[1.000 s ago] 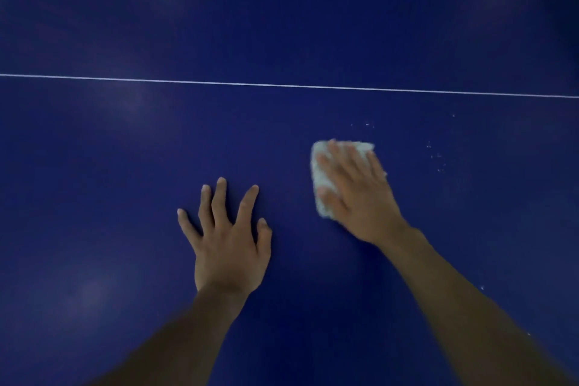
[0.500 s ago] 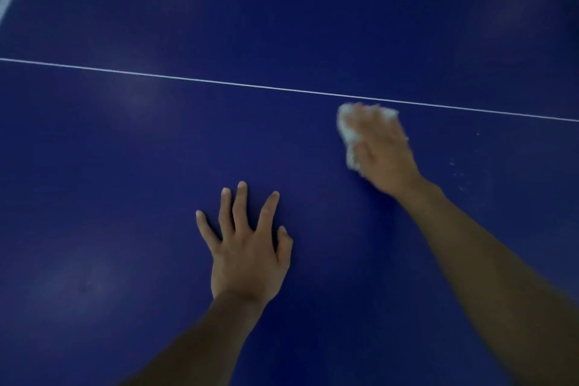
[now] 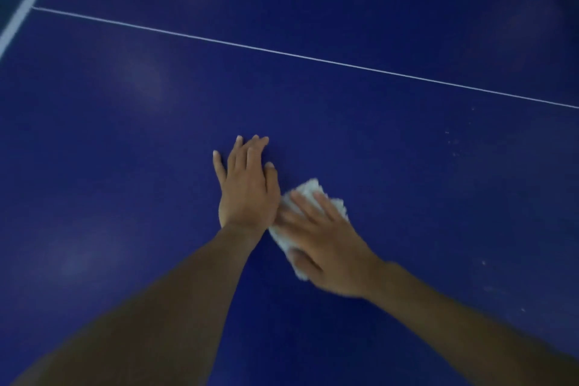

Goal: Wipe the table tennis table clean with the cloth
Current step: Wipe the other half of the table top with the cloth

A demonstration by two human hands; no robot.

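Observation:
The dark blue table tennis table (image 3: 125, 150) fills the head view. A small white cloth (image 3: 310, 194) lies flat on it near the middle, and my right hand (image 3: 322, 241) presses down on it with straight, spread fingers. Most of the cloth is hidden under that hand. My left hand (image 3: 247, 185) rests flat on the bare table right beside the cloth, fingers straight and close together, its thumb side touching the cloth's edge.
A thin white centre line (image 3: 313, 56) crosses the table beyond my hands. A broad white edge line (image 3: 28, 0) runs at the far left, marking the table's border. Small white specks (image 3: 454, 144) dot the surface to the right.
My right hand has drawn the cloth back from beside the centre line toward me and leftward, up against my left hand. My left hand's fingers have closed together. The view has shifted.

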